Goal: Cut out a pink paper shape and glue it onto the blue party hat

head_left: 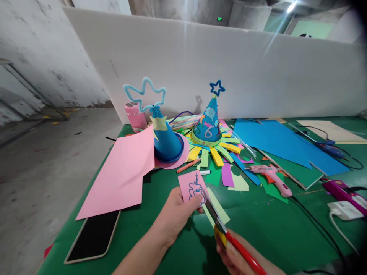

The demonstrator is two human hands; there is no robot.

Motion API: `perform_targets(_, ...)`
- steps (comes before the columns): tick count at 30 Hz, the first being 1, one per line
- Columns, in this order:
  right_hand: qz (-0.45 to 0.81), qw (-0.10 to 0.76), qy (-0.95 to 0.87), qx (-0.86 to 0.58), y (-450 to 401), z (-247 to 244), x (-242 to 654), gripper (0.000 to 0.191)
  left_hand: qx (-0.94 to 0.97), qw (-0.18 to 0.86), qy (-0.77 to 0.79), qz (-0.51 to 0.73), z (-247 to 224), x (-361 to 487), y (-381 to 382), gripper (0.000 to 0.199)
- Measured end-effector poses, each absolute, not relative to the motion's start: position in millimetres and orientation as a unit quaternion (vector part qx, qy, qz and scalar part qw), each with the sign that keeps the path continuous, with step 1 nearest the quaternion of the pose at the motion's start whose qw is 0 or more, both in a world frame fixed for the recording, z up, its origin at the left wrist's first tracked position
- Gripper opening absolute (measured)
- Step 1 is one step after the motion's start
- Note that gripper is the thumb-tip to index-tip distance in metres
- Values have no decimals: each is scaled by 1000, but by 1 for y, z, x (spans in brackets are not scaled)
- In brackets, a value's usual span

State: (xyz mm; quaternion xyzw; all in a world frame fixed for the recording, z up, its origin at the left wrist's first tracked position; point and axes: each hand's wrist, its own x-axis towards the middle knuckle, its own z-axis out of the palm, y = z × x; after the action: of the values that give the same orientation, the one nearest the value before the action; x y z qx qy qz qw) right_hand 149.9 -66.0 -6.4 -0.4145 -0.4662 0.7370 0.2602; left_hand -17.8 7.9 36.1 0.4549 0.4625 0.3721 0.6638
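at the bottom of the frame, right of the middle, the right hand (233, 252) has its fingers wrapped around the scissors (242, 249). the handles are red and yellow, smooth and hard, and the metal blades point up and left. the left hand (179, 208), low in the middle, pinches a small pink card (186, 183) with the thumb on top. the card has a curly blue drawing on it, and the blades lie at its right edge. i can't tell if they bite the paper.

the card looks light and thin, a bit stiff, so it may bend or rip if squeezed hard. the plain pink edge on the left seems a good place to hold.

at the lower left, a flat black phone (96, 236) lies partly under a big, smooth pink sheet (120, 173). pale green strips (220, 208) sit just beside the blades. at the right, a pink glue gun (273, 177) rests on paper scraps.

farther up, in the middle, a blue cone hat (168, 143) leans over, with a fuzzy, bendy star on top. a decorated hat (208, 120) stands upright to its right, above fanned paper strips. behind is a flat white board (177, 57).
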Motion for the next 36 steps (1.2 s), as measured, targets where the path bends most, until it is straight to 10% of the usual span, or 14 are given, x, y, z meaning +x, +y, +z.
perform_targets(36, 743, 291, -392, -457, -68, -2, 144, 49, 433, 682, 465, 361, 31, -15, 11, 10)
